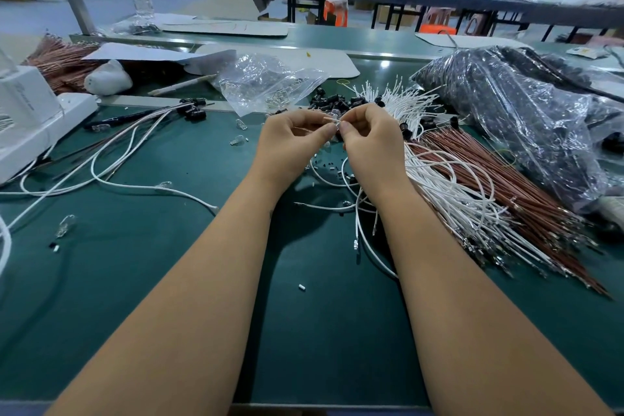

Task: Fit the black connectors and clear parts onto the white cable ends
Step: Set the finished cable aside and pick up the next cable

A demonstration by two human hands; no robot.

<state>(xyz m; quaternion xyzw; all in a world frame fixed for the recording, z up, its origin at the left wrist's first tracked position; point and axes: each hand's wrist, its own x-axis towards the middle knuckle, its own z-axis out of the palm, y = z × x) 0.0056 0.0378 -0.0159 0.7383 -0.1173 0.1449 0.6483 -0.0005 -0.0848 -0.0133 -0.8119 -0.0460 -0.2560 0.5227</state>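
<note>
Both hands meet above the green surface point(169, 280): the left hand point(290, 142) and right hand point(368, 138) pinch a small clear part point(334, 127) between their fingertips, the white cables point(439, 186) just beside. Tiny and slippery, it could slip and drop among the loose wires.

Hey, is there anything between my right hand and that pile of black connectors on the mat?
Nothing visible blocks it. The black connectors lie just beyond the right hand on the green mat, with open space between them. Both that hand and the left hand are busy pinching a small clear part.
</note>
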